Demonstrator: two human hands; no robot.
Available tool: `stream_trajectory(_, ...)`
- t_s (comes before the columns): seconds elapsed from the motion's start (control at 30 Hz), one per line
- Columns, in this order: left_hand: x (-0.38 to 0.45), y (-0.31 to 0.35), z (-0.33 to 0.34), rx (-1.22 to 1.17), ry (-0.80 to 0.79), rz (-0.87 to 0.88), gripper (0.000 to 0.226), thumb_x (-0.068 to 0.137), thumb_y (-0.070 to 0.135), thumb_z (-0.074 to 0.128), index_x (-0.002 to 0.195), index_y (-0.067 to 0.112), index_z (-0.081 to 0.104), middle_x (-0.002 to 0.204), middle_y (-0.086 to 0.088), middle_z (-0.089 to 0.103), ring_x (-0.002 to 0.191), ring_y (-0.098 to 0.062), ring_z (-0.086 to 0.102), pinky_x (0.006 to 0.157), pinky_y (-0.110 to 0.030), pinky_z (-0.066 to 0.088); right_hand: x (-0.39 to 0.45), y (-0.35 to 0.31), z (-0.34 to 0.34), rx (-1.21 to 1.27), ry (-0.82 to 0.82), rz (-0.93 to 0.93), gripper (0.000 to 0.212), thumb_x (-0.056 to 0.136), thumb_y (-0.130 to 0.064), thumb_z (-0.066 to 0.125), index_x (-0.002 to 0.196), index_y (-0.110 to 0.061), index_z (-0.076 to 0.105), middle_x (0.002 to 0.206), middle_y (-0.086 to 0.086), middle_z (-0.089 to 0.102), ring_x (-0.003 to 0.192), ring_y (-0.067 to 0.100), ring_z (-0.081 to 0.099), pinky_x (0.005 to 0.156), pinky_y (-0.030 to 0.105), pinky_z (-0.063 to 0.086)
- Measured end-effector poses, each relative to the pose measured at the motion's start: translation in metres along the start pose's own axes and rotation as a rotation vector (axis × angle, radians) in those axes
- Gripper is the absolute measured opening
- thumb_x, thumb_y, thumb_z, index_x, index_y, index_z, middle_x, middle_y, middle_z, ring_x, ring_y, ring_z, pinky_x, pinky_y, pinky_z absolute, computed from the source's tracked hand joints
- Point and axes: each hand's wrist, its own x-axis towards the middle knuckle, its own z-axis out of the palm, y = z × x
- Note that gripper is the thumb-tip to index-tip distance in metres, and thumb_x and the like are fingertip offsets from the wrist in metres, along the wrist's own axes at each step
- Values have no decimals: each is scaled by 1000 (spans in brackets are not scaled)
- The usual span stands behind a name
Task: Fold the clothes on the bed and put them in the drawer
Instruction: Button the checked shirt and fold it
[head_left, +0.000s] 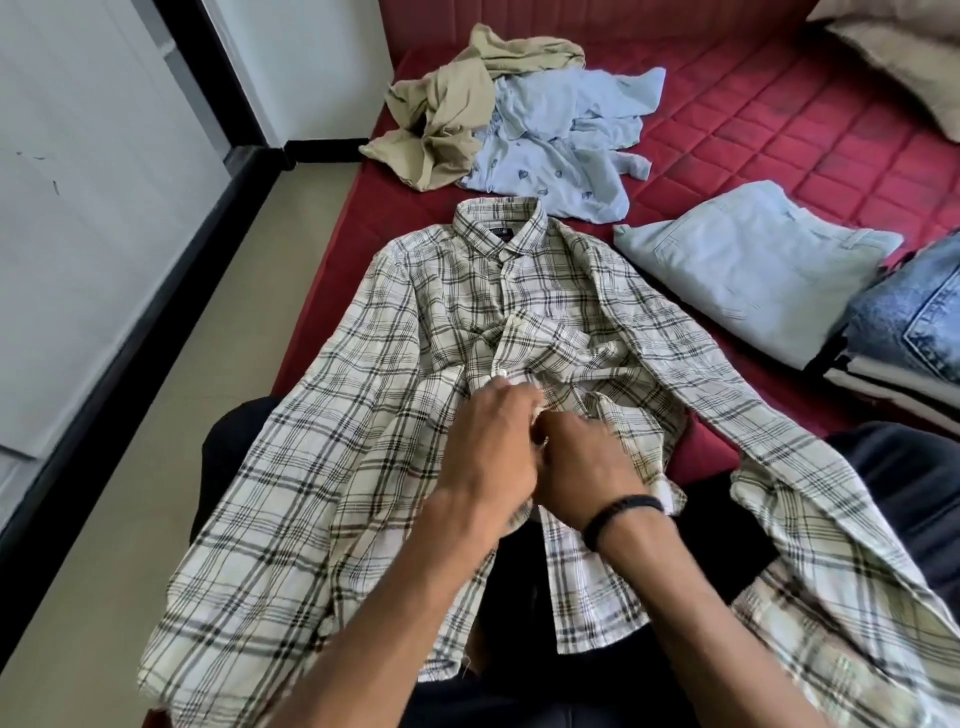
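Observation:
A cream plaid shirt (415, 322) lies face up across the red bed (753, 130) and my lap, collar pointing away, sleeves spread to both sides. My left hand (488, 441) and my right hand (582, 462) meet at the shirt's button placket, each pinching the fabric edge at the middle of the front. Below my hands the front hangs apart. A black band circles my right wrist.
A crumpled beige garment (447, 114) and a crumpled light blue printed garment (561, 140) lie beyond the collar. At right sit folded pale blue jeans (748, 260) and a stack topped by darker denim (914, 322). A pillow (904, 52) is at the far right; tiled floor (156, 415) at left.

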Motion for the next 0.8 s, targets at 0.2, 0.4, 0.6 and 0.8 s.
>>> stream_trajectory(0.2,-2,-60,19,204,-120,-372,16,91,22,78,104,16,73,90,5,73,72,-8,66,52,-12,39,15,20,59,9,60,107,46,86,-52,76,113,-19,61,114,5,61,94,28,67,79,41,60)
stream_trajectory(0.4,3,-53,29,267,-152,-383,13,93,19,75,105,16,70,86,2,71,70,-14,68,60,-28,58,23,29,62,198,175,74,15,94,-33,73,96,-18,72,92,1,72,79,22,70,73,41,62)
stream_trajectory(0.6,4,-49,26,379,-208,-357,14,93,14,71,106,17,66,92,2,70,76,-16,65,68,-32,54,27,39,51,692,98,123,9,97,-25,71,91,-19,72,72,-7,68,57,0,60,53,17,48)
stream_trajectory(0.8,-3,-45,24,169,36,-267,6,94,18,72,95,23,69,90,10,68,74,-6,63,60,-17,47,24,42,44,1004,-39,223,12,100,-23,65,96,-13,68,81,5,66,68,15,59,67,37,55)
